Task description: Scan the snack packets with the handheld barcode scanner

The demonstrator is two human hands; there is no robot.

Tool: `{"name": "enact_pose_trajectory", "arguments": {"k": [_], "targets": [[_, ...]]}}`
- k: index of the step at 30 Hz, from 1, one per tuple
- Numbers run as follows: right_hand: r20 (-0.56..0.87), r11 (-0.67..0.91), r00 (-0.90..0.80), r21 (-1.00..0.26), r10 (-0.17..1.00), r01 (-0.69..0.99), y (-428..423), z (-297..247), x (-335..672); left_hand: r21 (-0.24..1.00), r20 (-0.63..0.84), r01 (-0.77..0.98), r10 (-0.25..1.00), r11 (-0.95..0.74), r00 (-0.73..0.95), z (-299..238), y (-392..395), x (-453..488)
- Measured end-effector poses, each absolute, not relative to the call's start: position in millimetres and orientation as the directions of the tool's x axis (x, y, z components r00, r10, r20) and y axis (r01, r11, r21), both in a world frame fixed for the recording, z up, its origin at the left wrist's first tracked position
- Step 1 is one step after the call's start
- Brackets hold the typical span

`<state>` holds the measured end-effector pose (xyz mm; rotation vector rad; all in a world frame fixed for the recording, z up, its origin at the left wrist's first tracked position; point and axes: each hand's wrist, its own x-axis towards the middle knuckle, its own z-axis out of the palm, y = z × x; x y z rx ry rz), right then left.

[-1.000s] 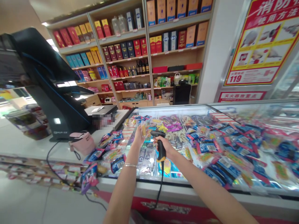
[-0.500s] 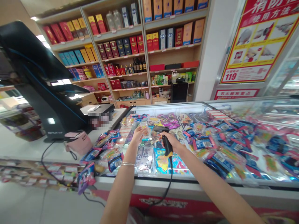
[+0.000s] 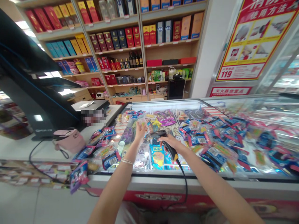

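Observation:
My left hand (image 3: 140,133) is raised over the glass freezer lid (image 3: 210,109) and pinches a small clear snack packet (image 3: 142,121) upright. My right hand (image 3: 169,142) grips the handle of a black and yellow barcode scanner (image 3: 163,140); the scanner's head points left at the packet, a short way from it. The scanner's black cable (image 3: 185,186) hangs down over the front edge of the freezer. A thin bracelet sits on my left wrist.
Many colourful snack packets (image 3: 210,140) lie spread on the freezer lid and the counter. A black till screen (image 3: 30,81) and a pink pouch (image 3: 68,140) stand at the left. Shelves of boxed bottles (image 3: 130,37) fill the back wall; a red poster (image 3: 252,40) hangs at the right.
The view has dropped and shifted. My left hand has turned the packet and holds it a little higher; my right hand has tilted the scanner flatter and moved it right.

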<state>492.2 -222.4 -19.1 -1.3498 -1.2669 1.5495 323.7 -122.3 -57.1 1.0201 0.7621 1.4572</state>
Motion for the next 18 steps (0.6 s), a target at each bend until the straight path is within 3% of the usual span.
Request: {"name": "enact_pose_trajectory", "arguments": {"k": [18], "targets": [[-0.164, -0.148, -0.205, -0.984, 0.965, 0.095, -232.8, -10.7, 491.9, 0.887, 0.138, -0.455, 0.986, -0.078, 0.099, -53.7, -126.1, 326.4]]}}
